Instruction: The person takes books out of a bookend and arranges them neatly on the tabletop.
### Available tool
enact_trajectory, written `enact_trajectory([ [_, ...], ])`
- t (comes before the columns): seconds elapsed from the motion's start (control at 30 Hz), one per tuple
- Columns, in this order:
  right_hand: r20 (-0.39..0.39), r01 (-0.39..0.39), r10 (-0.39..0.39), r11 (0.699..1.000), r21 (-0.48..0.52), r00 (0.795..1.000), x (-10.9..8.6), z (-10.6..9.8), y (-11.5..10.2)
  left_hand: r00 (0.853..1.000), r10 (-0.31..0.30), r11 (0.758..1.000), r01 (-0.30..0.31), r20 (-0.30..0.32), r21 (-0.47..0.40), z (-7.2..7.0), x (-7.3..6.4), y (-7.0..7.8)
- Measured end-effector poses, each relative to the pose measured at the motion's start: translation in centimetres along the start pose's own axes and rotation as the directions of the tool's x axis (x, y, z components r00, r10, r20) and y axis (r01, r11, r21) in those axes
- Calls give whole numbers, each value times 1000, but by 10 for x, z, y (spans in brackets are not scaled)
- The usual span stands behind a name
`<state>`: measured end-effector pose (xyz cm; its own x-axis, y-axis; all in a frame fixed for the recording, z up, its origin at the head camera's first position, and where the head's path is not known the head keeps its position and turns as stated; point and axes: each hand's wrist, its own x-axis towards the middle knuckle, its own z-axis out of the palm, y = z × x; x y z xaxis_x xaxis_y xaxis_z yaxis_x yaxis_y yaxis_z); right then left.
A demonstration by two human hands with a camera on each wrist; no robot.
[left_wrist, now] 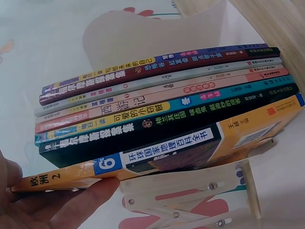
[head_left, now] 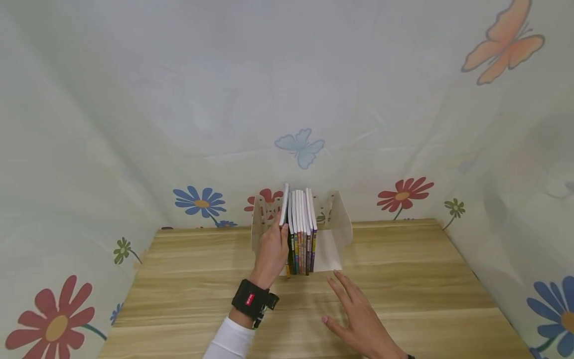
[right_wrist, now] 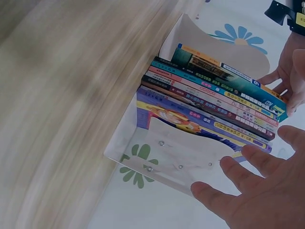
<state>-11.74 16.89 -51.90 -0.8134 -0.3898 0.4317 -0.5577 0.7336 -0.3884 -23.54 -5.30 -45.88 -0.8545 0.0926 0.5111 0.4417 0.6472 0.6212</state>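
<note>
Nearest us, the right hand [head_left: 360, 319] hangs above the table [head_left: 412, 299] at the row's 5 o'clock, fingers spread, holding nothing, off the books; if one slips, we doubt it'd catch in time. At its 10 o'clock, the left hand [head_left: 271, 249] pinches the orange book [left_wrist: 159, 152] near one end. We'd watch that grip: held there, the free end could swing out, or the book could snag on the black book [left_wrist: 183, 119] beside it. Pressing too hard towards 3 o'clock could also tip the row, since the purple book [right_wrist: 190, 126] has bare space past it before the rack's [head_left: 343, 224] side wall. Looks: the orange book stands at the row's 9 o'clock end, in the rack, tilted, its gap to the black book widest at the gripped end. Orange spine, blue square with a white 6, pale title label, teal on the cover; we see no damage. Further back, at 12 o'clock, a butterfly [head_left: 300, 147] on the backdrop [head_left: 300, 75].
</note>
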Motion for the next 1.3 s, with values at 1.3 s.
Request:
enact_trajectory([
  [1.3,-15,143,-143,989,21,990,66,-53,13,989,69,996,-75,-130,-39,-19,13,12],
])
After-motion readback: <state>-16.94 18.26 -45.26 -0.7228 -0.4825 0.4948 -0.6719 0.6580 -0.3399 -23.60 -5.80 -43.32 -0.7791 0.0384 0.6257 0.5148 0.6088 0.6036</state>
